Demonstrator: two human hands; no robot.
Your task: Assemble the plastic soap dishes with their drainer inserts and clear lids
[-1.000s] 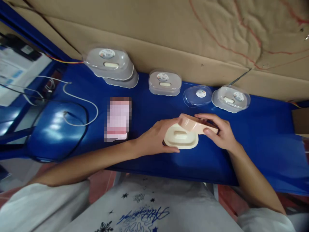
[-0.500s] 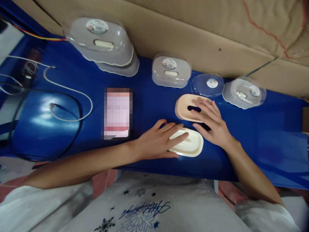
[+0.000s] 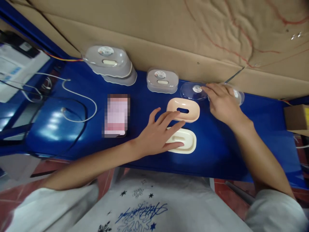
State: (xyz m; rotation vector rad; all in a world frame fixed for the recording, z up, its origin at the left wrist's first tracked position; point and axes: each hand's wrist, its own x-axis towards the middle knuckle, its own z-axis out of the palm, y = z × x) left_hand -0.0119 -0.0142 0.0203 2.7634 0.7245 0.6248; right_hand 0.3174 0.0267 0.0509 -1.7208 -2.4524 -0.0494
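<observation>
My left hand (image 3: 159,135) is open, its fingers spread over a cream oval dish (image 3: 190,140), which it partly hides. Its upper fingertips reach the near edge of a peach oval dish (image 3: 194,109) with a dark slot in its middle. Farther right, my right hand (image 3: 224,104) stretches its fingers over the right end of a clear plastic lid (image 3: 188,91) with a round label. That hand also covers much of a clear lidded container (image 3: 239,94). My right thumb is hidden, and I cannot tell how firmly the fingers touch the lid.
Clear lidded containers (image 3: 163,77) stand along the cardboard (image 3: 135,35) at the back, with a stack (image 3: 108,62) farther left. A phone (image 3: 117,114) with a blurred screen lies on the blue table (image 3: 142,112). Left of it runs a white cable (image 3: 93,95). A cardboard box (image 3: 295,117) is far right.
My right hand has left the peach dish and moved back and right to the clear lid and container. My left hand stays over the cream dish with fingers more spread. The view has shifted.
</observation>
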